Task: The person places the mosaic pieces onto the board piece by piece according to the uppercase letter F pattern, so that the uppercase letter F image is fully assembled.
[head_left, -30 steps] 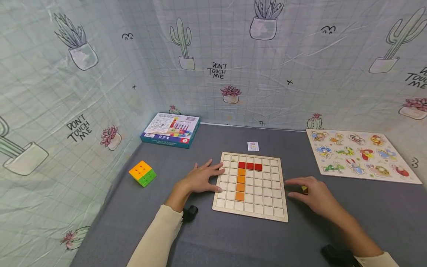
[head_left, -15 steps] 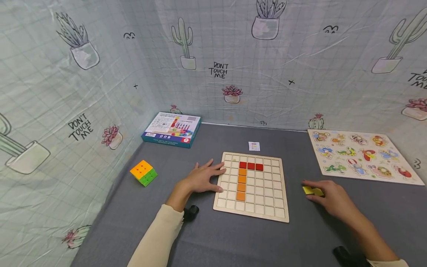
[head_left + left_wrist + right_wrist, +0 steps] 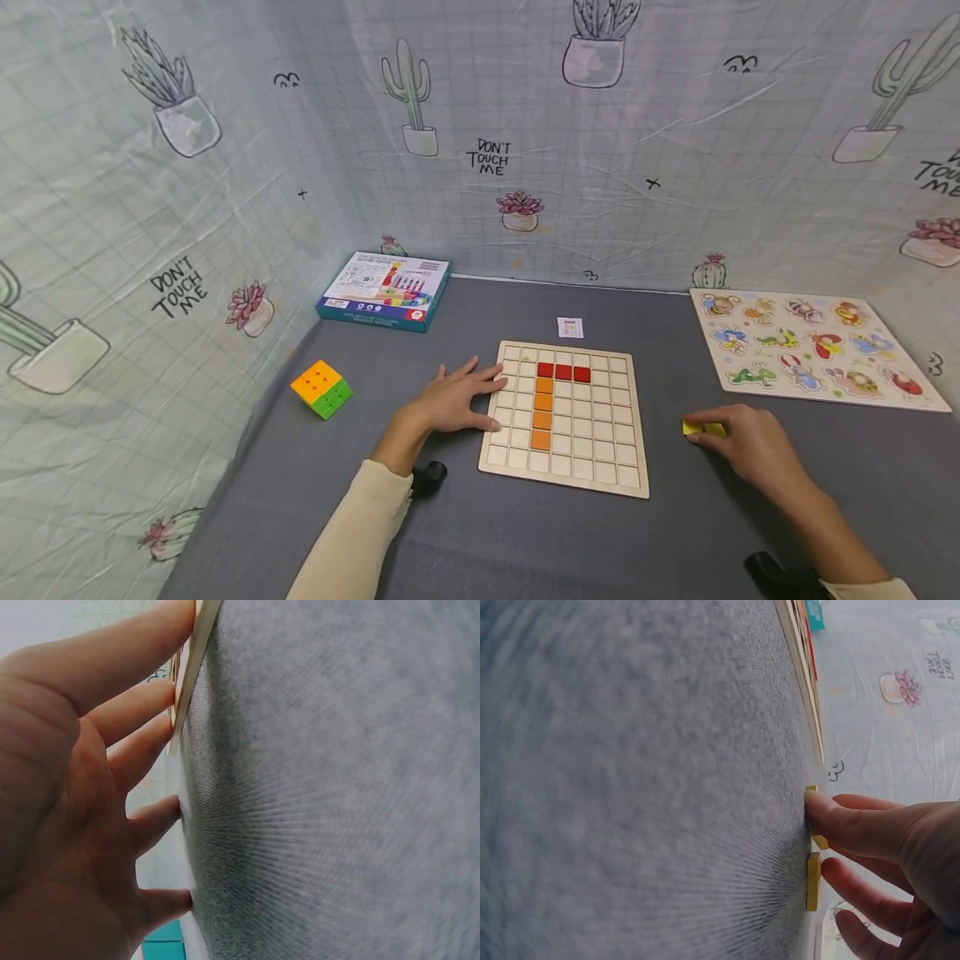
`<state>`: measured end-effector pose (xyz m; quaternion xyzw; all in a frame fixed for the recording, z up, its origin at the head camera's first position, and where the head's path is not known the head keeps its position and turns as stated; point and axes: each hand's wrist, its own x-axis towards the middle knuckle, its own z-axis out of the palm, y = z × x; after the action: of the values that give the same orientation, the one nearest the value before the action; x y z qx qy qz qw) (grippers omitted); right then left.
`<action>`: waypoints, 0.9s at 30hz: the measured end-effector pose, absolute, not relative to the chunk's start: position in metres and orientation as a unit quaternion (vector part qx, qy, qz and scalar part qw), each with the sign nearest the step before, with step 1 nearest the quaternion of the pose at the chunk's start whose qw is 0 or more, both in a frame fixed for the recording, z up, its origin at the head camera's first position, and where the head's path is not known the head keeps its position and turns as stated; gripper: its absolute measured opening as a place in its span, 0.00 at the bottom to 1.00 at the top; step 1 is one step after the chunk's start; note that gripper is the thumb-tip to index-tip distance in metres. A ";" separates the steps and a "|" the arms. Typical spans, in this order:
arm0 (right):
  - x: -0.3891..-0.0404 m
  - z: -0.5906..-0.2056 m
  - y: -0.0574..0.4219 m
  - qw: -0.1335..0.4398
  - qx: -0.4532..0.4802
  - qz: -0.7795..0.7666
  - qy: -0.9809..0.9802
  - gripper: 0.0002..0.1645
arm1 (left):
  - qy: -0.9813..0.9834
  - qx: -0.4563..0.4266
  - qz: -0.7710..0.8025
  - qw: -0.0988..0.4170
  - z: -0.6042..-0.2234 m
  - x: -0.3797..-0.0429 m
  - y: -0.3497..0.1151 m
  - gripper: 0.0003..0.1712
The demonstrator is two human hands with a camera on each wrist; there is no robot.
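Note:
A wooden grid board lies flat on the cloth; a row of red squares and a column of orange squares sit in its cells. My left hand rests along its left side with fingers spread, thumb and some fingertips touching the edge. Right of the board, my right hand pinches a small yellow piece between thumb and finger, low over the cloth. A second yellow piece stands right beside it, below the other fingers. How the two pieces join or touch is partly hidden.
Behind the board lies a small printed card. An insect puzzle board is at the back right, a boxed game at the back left. A puzzle cube sits left. Printed curtain closes off the back and left.
My right hand has drawn away from the board's right edge, moving right with the yellow pieces, and now pinches at their near end. My left hand stays on the board.

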<state>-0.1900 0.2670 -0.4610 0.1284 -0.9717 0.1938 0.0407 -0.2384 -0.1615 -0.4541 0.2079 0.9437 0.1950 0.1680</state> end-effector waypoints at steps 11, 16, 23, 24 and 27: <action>-0.189 -0.453 0.258 0.097 0.171 0.183 -0.963 0.14 | 0.943 0.208 0.200 0.167 -0.454 -0.237 -0.162 0.45; -0.192 -0.448 0.251 0.099 0.181 0.211 -0.955 0.15 | 0.944 0.208 0.198 0.164 -0.454 -0.237 -0.162 0.45; -0.194 -0.448 0.241 0.111 0.193 0.234 -0.946 0.15 | 0.941 0.216 0.204 0.164 -0.453 -0.237 -0.162 0.45; -0.194 -0.448 0.239 0.109 0.191 0.238 -0.946 0.15 | 0.941 0.216 0.204 0.164 -0.453 -0.237 -0.162 0.45; -0.196 -0.449 0.231 0.096 0.185 0.254 -0.945 0.14 | 0.941 0.217 0.202 0.164 -0.453 -0.237 -0.162 0.45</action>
<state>-0.1956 0.2311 -0.4492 0.1845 -0.9447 0.2536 0.0959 -0.2371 -0.1623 -0.4530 0.2173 0.9409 0.2016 0.1638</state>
